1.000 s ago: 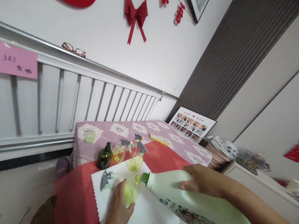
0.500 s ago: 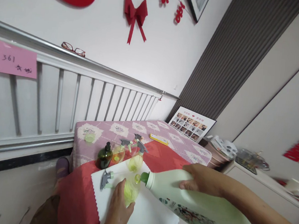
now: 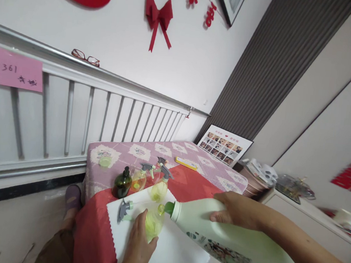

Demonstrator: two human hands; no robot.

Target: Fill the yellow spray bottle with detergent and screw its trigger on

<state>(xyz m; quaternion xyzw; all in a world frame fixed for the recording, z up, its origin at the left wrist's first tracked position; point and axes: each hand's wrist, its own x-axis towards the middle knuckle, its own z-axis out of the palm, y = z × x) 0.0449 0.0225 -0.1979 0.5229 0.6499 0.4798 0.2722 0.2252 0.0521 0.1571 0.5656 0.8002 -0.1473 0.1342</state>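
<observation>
A large pale green detergent bottle (image 3: 227,240) is tipped to the left, gripped from above by my right hand (image 3: 231,211). Its green spout meets the neck of a small clear spray bottle (image 3: 154,223) holding yellow-green liquid. My left hand (image 3: 140,242) is closed around the lower left side of that small bottle, steadying it upright on a white scalloped mat (image 3: 179,254). A grey spray head (image 3: 123,210) lies on the mat left of it. Just behind stands another spray bottle (image 3: 159,191) with its grey trigger top on.
A dark green pump bottle (image 3: 123,183) and a spray bottle with orange liquid (image 3: 139,181) stand on the red cloth (image 3: 92,227). A green lid (image 3: 105,161) and a yellow box (image 3: 186,163) rest on the patterned tablecloth. A radiator (image 3: 81,110) runs behind.
Both hands and the tilted detergent bottle keep almost the same place. At lower left, my leg and purple shoe show slightly more.
</observation>
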